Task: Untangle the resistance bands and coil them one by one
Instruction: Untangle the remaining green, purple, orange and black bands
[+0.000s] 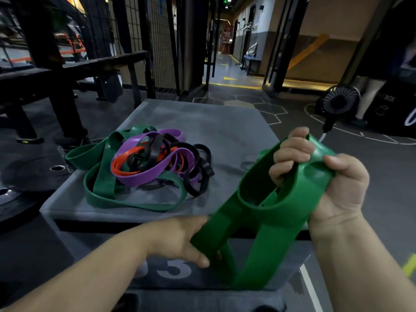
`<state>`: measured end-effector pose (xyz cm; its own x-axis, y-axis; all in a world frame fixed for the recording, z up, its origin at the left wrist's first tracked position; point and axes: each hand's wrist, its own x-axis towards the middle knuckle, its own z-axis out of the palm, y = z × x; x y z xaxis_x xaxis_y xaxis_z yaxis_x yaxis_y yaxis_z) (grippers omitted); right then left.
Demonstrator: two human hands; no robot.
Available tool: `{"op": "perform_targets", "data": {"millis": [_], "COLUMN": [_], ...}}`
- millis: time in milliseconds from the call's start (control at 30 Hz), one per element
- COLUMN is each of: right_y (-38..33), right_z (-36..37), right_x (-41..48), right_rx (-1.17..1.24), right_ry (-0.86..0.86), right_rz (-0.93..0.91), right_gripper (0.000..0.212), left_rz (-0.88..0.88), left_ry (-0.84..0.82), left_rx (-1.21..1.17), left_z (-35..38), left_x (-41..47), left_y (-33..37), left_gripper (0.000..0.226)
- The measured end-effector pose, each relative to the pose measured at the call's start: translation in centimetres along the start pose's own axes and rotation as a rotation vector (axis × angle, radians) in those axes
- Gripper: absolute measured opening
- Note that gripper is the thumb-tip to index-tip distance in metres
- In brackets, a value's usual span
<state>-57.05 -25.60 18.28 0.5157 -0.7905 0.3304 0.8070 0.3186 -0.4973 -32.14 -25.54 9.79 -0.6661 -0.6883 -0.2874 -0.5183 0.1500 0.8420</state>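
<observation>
Head view is showing the wide green band (pixel 279 212) being coiled between both hands. The right hand (pixel 337 190) is grasping the formed loop at its top; the left hand (pixel 180 239) is gripping the trailing strands below it. Coiling is judged to be under way; the next wrap is calling for flat, untwisted feeding. The tangle (pixel 153 167) is lying beyond the left hand on the grey box (pixel 225 129).

A wide head-worn camera looks forward and down, close over the left hand (pixel 177 238) and right hand (pixel 337 183), grey box (pixel 225 136) beyond.
</observation>
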Motion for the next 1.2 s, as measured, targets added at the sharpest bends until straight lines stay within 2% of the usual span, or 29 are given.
{"op": "perform_targets", "data": {"millis": [100, 167, 233, 300, 367, 467, 533, 600, 667, 733, 833, 900, 967, 1033, 1133, 1200], "right_y": [-0.3, -0.9, -1.7, -2.1, -2.4, -2.6, -2.6, -2.5, -2.4, -2.0, -0.3, 2.1, 4.9, 7.5, 9.9, 10.6], "right_z": [-0.1, -0.2, -0.1, -0.5, -1.2, -2.1, -2.2, -2.2, -2.1, -2.1, -2.1, -2.0, -1.7, -1.1, -0.8, -1.1], "right_x": [-0.1, -0.3, -0.4, -0.4, -0.4, -0.3, -0.2, 0.1, 0.3, 0.5, 0.8, 1.1, 1.1, 1.0, 1.3, 1.7], "right_rx": [0.012, 0.014, -0.017, -0.058, -0.118, -0.156, -0.177, -0.205, -0.249, -0.308, -0.433, -0.563, -0.682, -0.685, -0.603, -0.638], "right_ry": [-0.008, -0.001, 0.011, 0.067, 0.124, 0.165, 0.184, 0.217, 0.263, 0.322, 0.379, 0.386, 0.405, 0.4, 0.381, 0.42], "right_rz": [-0.059, -0.088, -0.135, -0.222, -0.321, -0.392, -0.423, -0.445, -0.449, -0.417, -0.257, -0.128, -0.051, 0.022, 0.117, 0.14], "right_gripper": [0.054, 0.059, 0.064, 0.07, 0.076, 0.08, 0.079, 0.081, 0.087, 0.093, 0.095, 0.094, 0.068, 0.045, 0.038, 0.038], "left_rz": [-0.092, -0.156, -0.105, -0.022, 0.045, 0.173, 0.156, 0.091, 0.082, 0.127, 0.22, 0.249, 0.281, 0.316, 0.346, 0.349], "left_ry": [0.042, 0.127, 0.171, 0.167, 0.117, -0.042, -0.171, -0.171, -0.1, -0.049, 0.015, 0.14, 0.306, 0.468, 0.649, 0.7], "left_rx": [0.122, 0.173, 0.055, -0.233, -0.426, -0.509, -0.442, -0.322, -0.336, -0.474, -0.591, -0.623, -0.708, -0.795, -0.892, -0.873], "left_z": [0.2, 0.1, 0.1, 0.3, 0.2, -0.3, -0.3, -0.2, 0.1, 0.1, 0.2, 0.5, 0.8, 0.9, 0.2, 0.0], "left_x": [0.4, 0.5, 0.5, 0.1, -0.7, -1.8, -2.0, -1.8, -1.6, -1.6, -2.3, -2.3, -1.8, -1.2, -0.8, -0.8], "left_y": [0.0, -0.2, -0.1, 0.5, 0.8, 0.3, 0.1, -0.1, 0.1, 0.5, 1.5, 2.4, 3.0, 3.2, 2.9, 2.7], "left_gripper": [0.026, 0.027, 0.033, 0.029, 0.038, 0.059, 0.061, 0.055, 0.046, 0.042, 0.047, 0.039, 0.027, 0.024, 0.024, 0.028]}}
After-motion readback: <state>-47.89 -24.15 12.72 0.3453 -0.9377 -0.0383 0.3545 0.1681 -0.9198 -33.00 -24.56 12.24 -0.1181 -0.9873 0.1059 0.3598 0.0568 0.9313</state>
